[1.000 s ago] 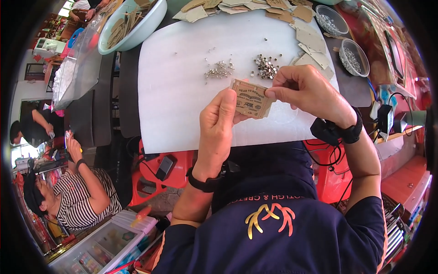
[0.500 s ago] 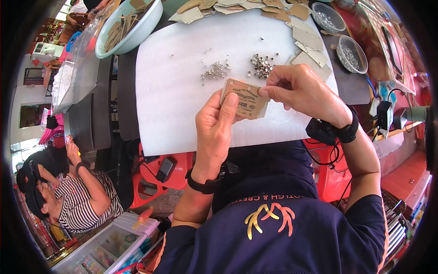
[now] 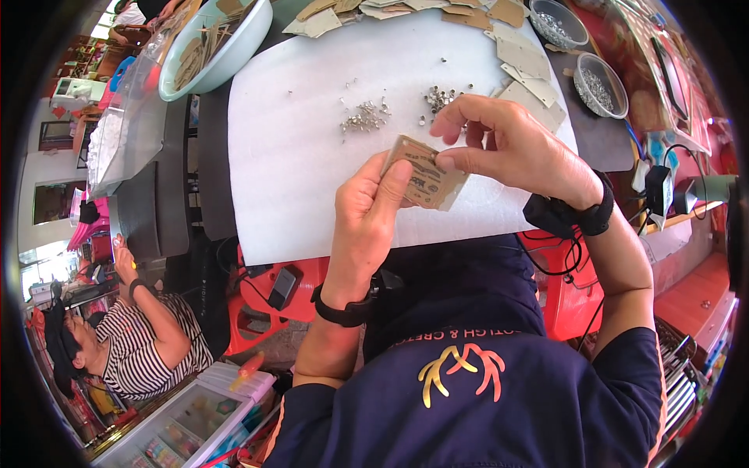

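Observation:
My left hand (image 3: pixel 367 207) grips a small stack of brown printed cards (image 3: pixel 429 175), with the thumb across the front and the fingers behind. The stack is tilted above the white foam sheet (image 3: pixel 296 171). At its upper right edge, the thumb of my right hand (image 3: pixel 507 144) touches the top card. The right index finger is lifted apart from that thumb, and the other fingers are curled. Beyond my hands lie a pile of small silver rivet-like pieces (image 3: pixel 364 117) and a second pile of rounder metal caps (image 3: pixel 438 98), partly hidden by my right hand.
Loose blank cards (image 3: pixel 523 58) overlap along the far and right edges. Two clear bowls of small metal parts (image 3: pixel 599 87) stand at right. A pale basin (image 3: pixel 214 66) of card pieces is at far left. A person in a striped top (image 3: pixel 152 343) sits at left.
My right index finger has lifted off the card edge, opening the earlier pinch while the thumb stays. The card stack has tilted clockwise, and my right hand now covers more of the cap pile.

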